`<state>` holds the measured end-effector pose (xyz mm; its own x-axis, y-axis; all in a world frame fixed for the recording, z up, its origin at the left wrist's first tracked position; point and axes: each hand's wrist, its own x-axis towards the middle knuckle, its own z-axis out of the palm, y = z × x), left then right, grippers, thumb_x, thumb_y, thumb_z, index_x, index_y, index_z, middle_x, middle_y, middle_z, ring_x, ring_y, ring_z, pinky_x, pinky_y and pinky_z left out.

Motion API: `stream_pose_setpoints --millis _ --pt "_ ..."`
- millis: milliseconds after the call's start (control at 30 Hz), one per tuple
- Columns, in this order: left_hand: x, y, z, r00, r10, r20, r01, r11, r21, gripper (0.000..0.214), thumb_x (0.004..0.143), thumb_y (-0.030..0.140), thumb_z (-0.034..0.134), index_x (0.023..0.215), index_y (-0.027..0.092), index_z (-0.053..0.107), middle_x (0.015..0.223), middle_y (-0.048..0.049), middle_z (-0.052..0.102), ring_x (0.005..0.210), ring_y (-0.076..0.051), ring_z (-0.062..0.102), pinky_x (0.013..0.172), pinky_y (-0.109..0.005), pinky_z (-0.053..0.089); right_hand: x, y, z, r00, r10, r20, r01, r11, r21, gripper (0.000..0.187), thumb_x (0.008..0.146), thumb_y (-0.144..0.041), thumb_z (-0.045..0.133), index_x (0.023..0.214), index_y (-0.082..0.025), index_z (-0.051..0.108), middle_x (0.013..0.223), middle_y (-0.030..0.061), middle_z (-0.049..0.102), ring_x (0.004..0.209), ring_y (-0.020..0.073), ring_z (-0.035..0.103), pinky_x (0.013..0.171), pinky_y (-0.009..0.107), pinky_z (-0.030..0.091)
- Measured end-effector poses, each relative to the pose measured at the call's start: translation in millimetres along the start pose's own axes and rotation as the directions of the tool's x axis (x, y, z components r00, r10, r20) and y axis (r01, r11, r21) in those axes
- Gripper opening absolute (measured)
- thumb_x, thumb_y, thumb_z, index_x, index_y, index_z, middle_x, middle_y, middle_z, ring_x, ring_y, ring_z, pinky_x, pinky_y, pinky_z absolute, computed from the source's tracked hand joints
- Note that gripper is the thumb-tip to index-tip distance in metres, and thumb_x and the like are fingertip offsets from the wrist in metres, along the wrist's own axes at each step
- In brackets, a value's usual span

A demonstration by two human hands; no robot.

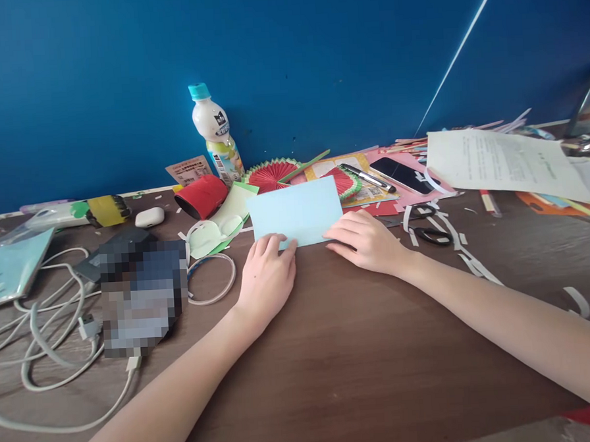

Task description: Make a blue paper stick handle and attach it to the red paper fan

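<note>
Between left hand (268,270) and right hand (372,242), pale-blue paper (295,211) is extending forward beyond both; each, loosely curled, is touching a near corner, pinching or pressing unclear.

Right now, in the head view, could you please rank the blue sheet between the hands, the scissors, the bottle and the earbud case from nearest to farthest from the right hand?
From the right hand:
1. Blue sheet: touching the hand, on its left.
2. Scissors: just right of the hand.
3. Bottle: left, standing at the back.
4. Earbud case: farther left.
</note>
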<state>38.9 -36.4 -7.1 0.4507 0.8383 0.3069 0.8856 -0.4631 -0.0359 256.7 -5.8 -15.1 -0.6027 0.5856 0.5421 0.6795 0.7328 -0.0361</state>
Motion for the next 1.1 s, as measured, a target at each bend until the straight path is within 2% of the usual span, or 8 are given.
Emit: stream_pose_setpoints --millis 100,200,300,433,667,833,1000,1100 --pt "7 -11 -1.4 0.999 -0.006 0.041 0.011 0.993 -0.118 0.03 0.087 0.022 0.038 0.106 0.022 0.061 0.099 -0.0061 0.06 0.092 -0.02 0.052 0.082 -0.034 0.045 1 2 2 0.999 0.007 0.036 -0.011 0.993 0.115 0.018 0.087 -0.027 0.047 0.086 -0.019 0.064 0.085 0.0077 0.064 0.079 0.0201 0.051 0.072 0.035 0.04" --pt "12 -19 -2.2 0.997 -0.052 0.057 0.063 0.975 -0.214 0.021 0.085 0.019 0.043 0.096 0.02 0.06 0.093 -0.004 0.06 0.09 -0.019 0.051 0.08 -0.031 0.044 2 4 5 0.998 0.034 0.048 -0.044 0.976 0.212 0.019 0.087 -0.027 0.047 0.085 -0.018 0.063 0.082 0.0073 0.062 0.077 0.0188 0.05 0.071 0.033 0.043" --pt "13 -23 -2.8 0.998 -0.048 0.05 0.058 0.977 -0.203 0.016 0.085 0.018 0.044 0.087 0.02 0.059 0.089 -0.0038 0.059 0.088 -0.02 0.05 0.078 -0.032 0.043 2 5 6 0.999 0.032 0.039 -0.04 0.974 0.222 0.018 0.087 -0.025 0.048 0.083 -0.017 0.064 0.079 0.0071 0.061 0.075 0.018 0.048 0.069 0.031 0.043" --pt "12 -21 -3.7 0.999 -0.025 0.029 0.029 0.983 -0.182 0.022 0.088 0.019 0.037 0.081 0.019 0.058 0.084 -0.0039 0.059 0.083 -0.019 0.049 0.075 -0.03 0.041 2 5 6 0.997 0.056 0.045 -0.064 0.975 0.211 0.022 0.088 -0.024 0.046 0.079 -0.017 0.064 0.076 0.0064 0.06 0.072 0.0173 0.047 0.066 0.03 0.042" --pt "15 -18 -0.7 0.995 -0.092 0.047 0.101 0.967 -0.235 0.017 0.087 0.018 0.038 0.083 0.019 0.054 0.082 -0.0025 0.06 0.077 -0.018 0.051 0.072 -0.03 0.04 6 3 5 0.969 0.225 0.105 -0.248 0.906 0.342 0.014 0.085 -0.019 0.047 0.076 -0.019 0.058 0.075 0.0042 0.058 0.072 0.0164 0.05 0.066 0.029 0.041" --pt "15 -16 2.1 0.995 -0.09 0.029 0.093 0.989 -0.118 0.02 0.086 0.014 0.035 0.087 0.02 0.054 0.087 -0.0039 0.06 0.078 -0.018 0.052 0.069 -0.03 0.039 11 3 4 0.886 0.4 0.235 -0.464 0.773 0.432 0.004 0.079 -0.022 0.054 0.076 -0.02 0.052 0.068 -0.0015 0.052 0.061 0.0127 0.047 0.057 0.025 0.038" --pt "12 -16 3.7 0.999 -0.046 -0.021 0.046 0.998 -0.039 0.026 0.083 0.008 0.035 0.084 0.021 0.058 0.088 -0.0035 0.06 0.08 -0.019 0.052 0.066 -0.029 0.039 12 3 5 0.891 0.398 0.219 -0.455 0.778 0.433 0.006 0.078 -0.02 0.055 0.072 -0.02 0.053 0.074 -0.0006 0.048 0.066 0.0126 0.046 0.063 0.026 0.037" --pt "12 -14 0.4 0.999 -0.033 -0.006 0.033 0.998 0.043 0.029 0.081 0.005 0.035 0.081 0.02 0.06 0.086 -0.0052 0.06 0.078 -0.019 0.051 0.064 -0.03 0.038 11 3 5 0.896 0.39 0.213 -0.444 0.79 0.423 0.007 0.079 -0.019 0.054 0.072 -0.02 0.054 0.078 0.0008 0.047 0.071 0.0139 0.046 0.067 0.028 0.038"
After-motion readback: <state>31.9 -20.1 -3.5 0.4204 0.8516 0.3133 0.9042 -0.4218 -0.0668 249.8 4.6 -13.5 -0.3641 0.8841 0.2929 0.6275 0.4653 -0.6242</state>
